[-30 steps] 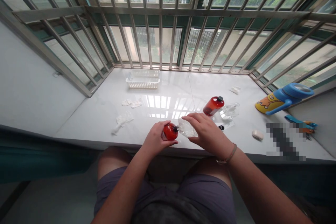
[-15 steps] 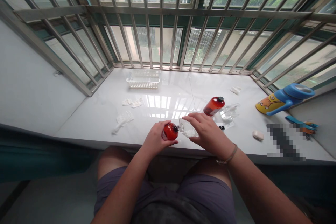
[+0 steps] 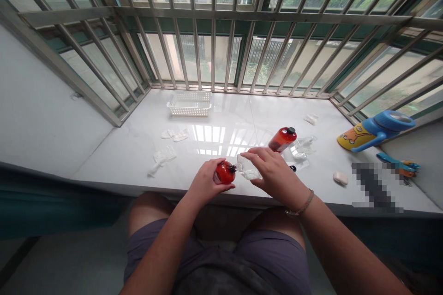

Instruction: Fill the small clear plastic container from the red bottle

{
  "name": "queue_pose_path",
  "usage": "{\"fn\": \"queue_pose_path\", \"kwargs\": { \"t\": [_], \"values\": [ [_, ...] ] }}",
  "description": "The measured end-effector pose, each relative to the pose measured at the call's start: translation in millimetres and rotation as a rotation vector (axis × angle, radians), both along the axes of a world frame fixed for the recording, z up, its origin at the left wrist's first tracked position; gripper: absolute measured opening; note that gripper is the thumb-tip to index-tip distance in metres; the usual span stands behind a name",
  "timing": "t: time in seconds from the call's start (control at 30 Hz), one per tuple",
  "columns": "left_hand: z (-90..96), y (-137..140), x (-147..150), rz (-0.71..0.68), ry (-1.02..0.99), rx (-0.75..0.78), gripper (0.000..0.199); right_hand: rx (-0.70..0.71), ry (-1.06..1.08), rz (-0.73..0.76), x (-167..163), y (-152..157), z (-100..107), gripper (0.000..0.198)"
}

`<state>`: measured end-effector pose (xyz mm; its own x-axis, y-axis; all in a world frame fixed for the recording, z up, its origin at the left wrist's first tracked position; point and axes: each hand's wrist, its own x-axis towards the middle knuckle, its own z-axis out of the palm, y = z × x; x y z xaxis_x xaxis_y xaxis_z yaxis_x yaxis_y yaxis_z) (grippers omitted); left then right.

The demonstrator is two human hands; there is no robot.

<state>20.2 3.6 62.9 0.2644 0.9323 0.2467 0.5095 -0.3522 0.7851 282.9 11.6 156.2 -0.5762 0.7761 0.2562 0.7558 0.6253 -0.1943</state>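
Item one: my left hand point(image 3: 204, 183), fingers curled shut around a small red bottle point(image 3: 224, 173), held tilted at the near edge of the white sill point(image 3: 114, 156), dark neck pointing right.

Item two: my right hand point(image 3: 273, 173), fingers wrapped loosely over a clear plastic bottle point(image 3: 246, 169), its mouth meeting the red bottle's neck.

Item three: a second red bottle point(image 3: 283, 139), black-capped, lying just beyond my right hand beside crumpled clear wrapping point(image 3: 302, 146).

Item four: a white basket point(image 3: 189, 103) at the window bars; white scraps point(image 3: 162, 156) left of centre; a blue and yellow torch point(image 3: 375, 130) far right.
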Motion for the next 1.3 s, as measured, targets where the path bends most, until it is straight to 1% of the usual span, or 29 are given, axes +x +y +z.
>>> {"fn": "queue_pose_path", "kwargs": {
  "t": [1.0, 1.3],
  "values": [
    [-1.4, 0.4, -0.2, -0.003, -0.011, -0.014, 0.084, 0.036, -0.068, -0.019, -3.2, -2.8, 5.9, 0.075],
    [2.1, -0.6, 0.8, 0.007, -0.010, -0.014, 0.083, 0.051, -0.077, -0.017, -3.4, -1.7, 6.4, 0.077]
  ]
}}
